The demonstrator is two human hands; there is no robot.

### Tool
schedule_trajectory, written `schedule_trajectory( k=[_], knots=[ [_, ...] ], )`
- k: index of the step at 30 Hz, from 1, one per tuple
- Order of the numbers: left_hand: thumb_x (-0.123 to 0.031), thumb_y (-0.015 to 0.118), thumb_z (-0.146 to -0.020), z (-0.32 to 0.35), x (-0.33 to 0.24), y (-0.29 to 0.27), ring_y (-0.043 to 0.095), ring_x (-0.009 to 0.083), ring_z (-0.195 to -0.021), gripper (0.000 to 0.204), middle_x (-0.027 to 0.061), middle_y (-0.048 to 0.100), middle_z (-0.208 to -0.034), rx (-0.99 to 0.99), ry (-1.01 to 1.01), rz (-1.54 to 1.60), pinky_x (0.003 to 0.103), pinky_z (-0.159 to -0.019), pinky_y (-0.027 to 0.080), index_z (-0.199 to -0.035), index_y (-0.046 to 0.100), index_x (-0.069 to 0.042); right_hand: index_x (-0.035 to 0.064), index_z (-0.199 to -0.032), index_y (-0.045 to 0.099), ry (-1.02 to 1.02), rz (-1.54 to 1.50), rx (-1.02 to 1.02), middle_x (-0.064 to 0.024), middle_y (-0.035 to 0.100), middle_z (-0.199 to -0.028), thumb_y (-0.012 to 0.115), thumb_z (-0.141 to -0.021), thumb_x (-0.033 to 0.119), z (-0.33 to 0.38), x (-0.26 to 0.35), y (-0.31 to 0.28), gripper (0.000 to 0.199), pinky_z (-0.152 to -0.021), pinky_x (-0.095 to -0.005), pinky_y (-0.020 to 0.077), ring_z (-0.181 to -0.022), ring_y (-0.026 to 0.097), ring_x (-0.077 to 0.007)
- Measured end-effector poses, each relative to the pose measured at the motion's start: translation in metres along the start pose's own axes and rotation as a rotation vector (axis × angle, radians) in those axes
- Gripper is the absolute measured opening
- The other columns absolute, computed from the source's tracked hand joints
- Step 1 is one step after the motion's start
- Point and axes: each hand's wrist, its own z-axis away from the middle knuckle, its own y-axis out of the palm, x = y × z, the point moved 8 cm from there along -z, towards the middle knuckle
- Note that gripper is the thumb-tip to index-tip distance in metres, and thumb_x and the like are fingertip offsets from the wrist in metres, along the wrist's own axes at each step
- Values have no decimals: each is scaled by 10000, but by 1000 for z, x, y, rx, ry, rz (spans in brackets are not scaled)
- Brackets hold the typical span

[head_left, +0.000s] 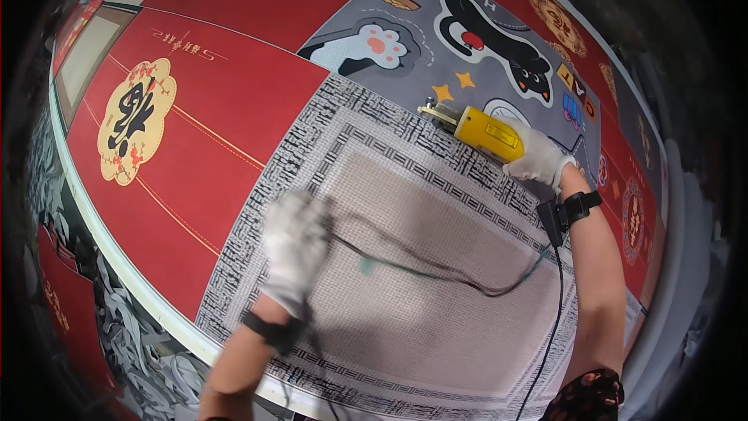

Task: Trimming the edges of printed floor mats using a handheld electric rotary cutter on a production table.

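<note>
My right hand (539, 157), in a white glove, is closed around the body of a yellow handheld electric cutter (489, 134). The cutter's metal head points left, over the seam between a beige mat with a grey patterned border (421, 226) and a grey cat-print mat (436, 39). My left hand (296, 242), also gloved and slightly blurred, is closed on a dark power cord (405, 269) above the beige mat's left side. From there the cord sags in a loop toward my right wrist.
Red mats with gold emblems (210, 109) cover the table's left and far right. The table's pale edge (117, 249) curves along the left. Beyond it lies a heap of grey offcut strips (148, 335). Pale rolled material (686, 257) stands along the right edge.
</note>
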Motion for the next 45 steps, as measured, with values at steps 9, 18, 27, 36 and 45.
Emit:
schedule_trajectory(
  k=[9,18,27,36,45],
  knots=[
    [-145,663,-834,-38,92,-44,483,329,-1306,408,127,546,-1390,94,-11,-359,494,-1157,295,-1236,659,-212,136,-1451,403,5,-45,14,-156,634,-1162,720,-657,66,-36,25,9,858,-924,-314,489,-1069,626,-284],
    [-153,674,-808,-40,91,-42,509,318,-1271,408,114,563,-1361,98,8,-382,500,-1137,320,-1211,661,-218,123,-1482,369,51,-136,93,-131,610,-1220,719,-651,41,-66,41,23,905,-997,-301,432,-1120,583,-244],
    [-156,670,-809,-40,94,-40,517,308,-1256,375,99,567,-1356,117,-11,-381,504,-1127,328,-1177,674,-225,80,-1469,360,-67,-94,35,-178,566,-1342,733,-692,119,-97,73,32,863,-1054,-328,424,-1239,557,-297],
    [-141,681,-787,-42,93,-46,531,304,-1240,388,89,571,-1350,108,-22,-384,506,-1112,343,-1161,681,-243,129,-1477,362,-79,-84,-7,-177,572,-1337,727,-687,182,-127,104,39,872,-1059,-353,421,-1236,561,-307],
    [-119,669,-778,-41,96,-41,520,326,-1244,415,115,563,-1353,126,-42,-339,525,-1119,329,-1179,675,-223,114,-1467,369,-127,-52,-16,-165,590,-1301,730,-690,155,-165,145,44,858,-1055,-366,421,-1222,565,-312]
  ],
)
